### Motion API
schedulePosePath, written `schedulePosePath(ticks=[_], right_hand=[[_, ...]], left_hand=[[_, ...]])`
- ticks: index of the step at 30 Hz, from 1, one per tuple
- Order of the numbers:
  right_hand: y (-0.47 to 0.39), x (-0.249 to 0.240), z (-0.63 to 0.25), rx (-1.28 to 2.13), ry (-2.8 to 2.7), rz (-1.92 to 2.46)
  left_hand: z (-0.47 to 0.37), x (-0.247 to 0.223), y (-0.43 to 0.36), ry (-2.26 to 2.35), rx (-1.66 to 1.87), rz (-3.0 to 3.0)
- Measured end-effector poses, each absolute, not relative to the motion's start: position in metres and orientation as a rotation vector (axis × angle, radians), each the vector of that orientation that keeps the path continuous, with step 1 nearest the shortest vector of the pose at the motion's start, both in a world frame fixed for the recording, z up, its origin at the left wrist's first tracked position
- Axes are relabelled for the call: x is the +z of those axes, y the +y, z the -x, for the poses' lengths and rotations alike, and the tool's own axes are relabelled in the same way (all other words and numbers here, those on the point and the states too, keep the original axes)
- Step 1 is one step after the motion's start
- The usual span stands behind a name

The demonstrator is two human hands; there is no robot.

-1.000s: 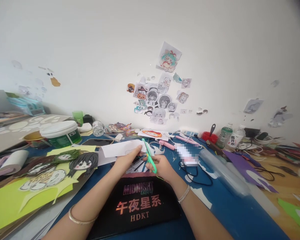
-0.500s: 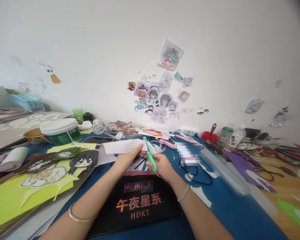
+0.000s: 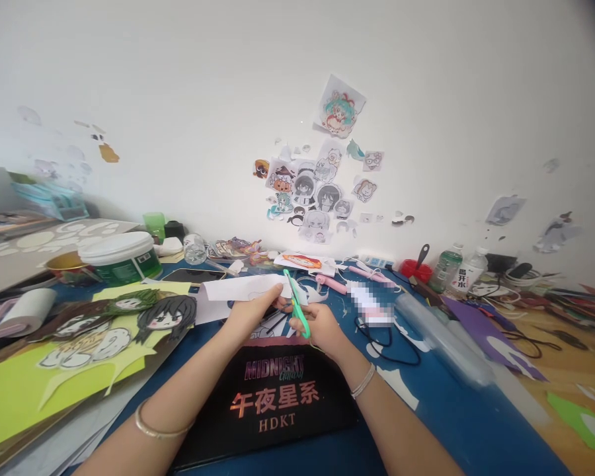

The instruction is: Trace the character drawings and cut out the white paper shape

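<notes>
A sheet of white paper [image 3: 228, 289] with a faint line drawing is pinched in my left hand [image 3: 262, 303], thumb on top. My right hand [image 3: 320, 324] is closed round the handles of green scissors [image 3: 299, 314]. Their blades point up and away, at the paper's right end beside my left fingertips. Whether the blades are touching the paper I cannot tell. Below both hands lies a black case [image 3: 272, 403] with "MIDNIGHT Galaxy" and "HDKT" printed on it. A drawing in black and white [image 3: 272, 327] shows partly under my hands.
Cut-out cartoon heads [image 3: 166, 317] lie on yellow paper [image 3: 10, 396] at the left, near a white-lidded bucket [image 3: 121, 254]. At the right are a clear plastic roll [image 3: 446, 340], purple paper [image 3: 486, 334], a red container [image 3: 416, 270] and bottles [image 3: 469, 272]. Pink tools [image 3: 332, 284] lie behind my hands.
My hands, the paper and the scissors stay almost in place. The view has shifted very slightly.
</notes>
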State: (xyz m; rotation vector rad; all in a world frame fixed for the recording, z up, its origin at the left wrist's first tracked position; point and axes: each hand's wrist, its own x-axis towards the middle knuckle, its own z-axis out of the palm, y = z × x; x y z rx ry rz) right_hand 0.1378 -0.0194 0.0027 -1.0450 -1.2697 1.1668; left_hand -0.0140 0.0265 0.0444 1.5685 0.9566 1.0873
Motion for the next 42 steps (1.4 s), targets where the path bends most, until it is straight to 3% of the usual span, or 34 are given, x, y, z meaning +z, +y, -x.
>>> schedulePosePath(ticks=[16, 42], right_hand=[[-0.025, 0.011, -0.145, 1.298, -1.285, 1.14], [-0.029, 0.018, -0.145, 1.215, -1.348, 1.261]], left_hand=[[0.026, 0.056, 0.028, 1.104, 0.901, -1.666], [0.033, 0.059, 0.029, 1.094, 0.78, -1.799]])
